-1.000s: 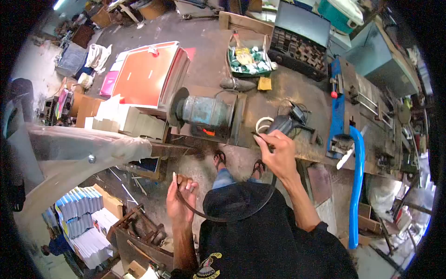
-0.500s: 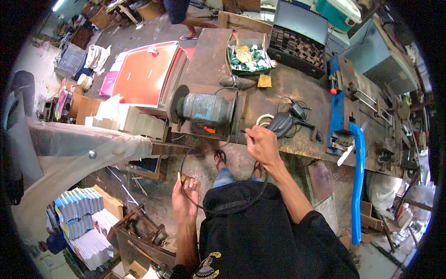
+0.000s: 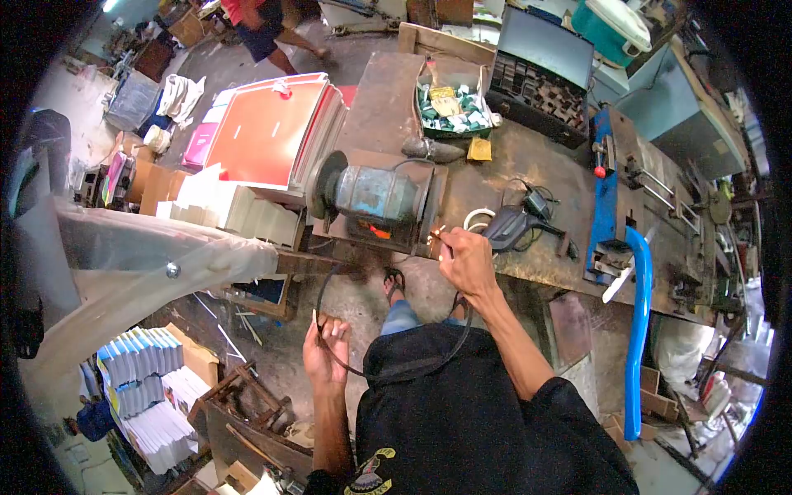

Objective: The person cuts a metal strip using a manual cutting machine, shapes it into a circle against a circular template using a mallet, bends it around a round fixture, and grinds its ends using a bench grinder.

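A long, thin dark strip [image 3: 321,289], like a flexible band, bends in a loop in front of my black shirt. My left hand [image 3: 327,351] is closed around its left side, with a short pale tip sticking up by the thumb. My right hand [image 3: 469,262] pinches near the lower edge of the right wheel [image 3: 431,198] of a worn bench grinder [image 3: 375,191]. Bright orange specks [image 3: 435,234] show at those fingertips. The strip runs toward the right hand, but the fingers hide exactly what they grip.
On the bench [image 3: 528,260], right of the grinder, lie a dark corded power tool [image 3: 507,227] and a white ring. A blue vise-like tool [image 3: 605,198] with a hanging blue tube [image 3: 638,330] stands farther right. Stacked orange sheets [image 3: 268,132] sit left. Someone's legs [image 3: 268,41] show behind.
Orange specks have appeared at my right fingertips beside the wheel. My hands have barely moved. The person behind has stepped to the left, and the view has shifted slightly.
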